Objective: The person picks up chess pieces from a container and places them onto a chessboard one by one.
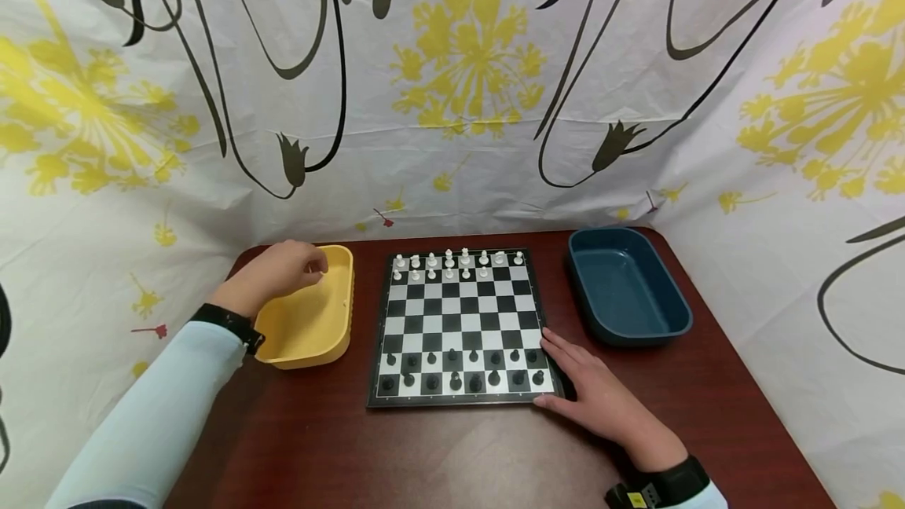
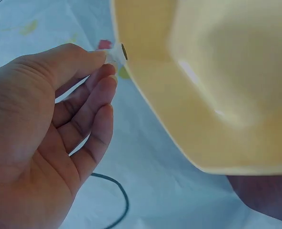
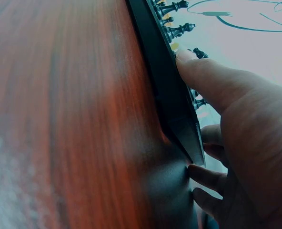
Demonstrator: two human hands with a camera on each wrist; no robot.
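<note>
Thumb and fingertips of my left hand (image 1: 286,273) pinch a small white chess piece (image 2: 116,53), its dark base facing the rim of the yellow tray (image 1: 344,289). In the head view this hand is over the tray's far left part, and its fingers hide the piece. My right hand (image 1: 590,387) rests at the near right corner of the chessboard (image 1: 459,305), thumb at the front edge, the other fingers extended along the right side. Black chess pieces (image 1: 456,381) fill the two near rows. White chess pieces (image 1: 448,260) stand in the two far rows.
A dark blue tray (image 1: 608,335) stands on the brown table (image 1: 424,454) to the right of the board. Behind the table hangs a white patterned cloth (image 1: 368,140), which also runs along both sides. The board's middle rows lie between the two sets.
</note>
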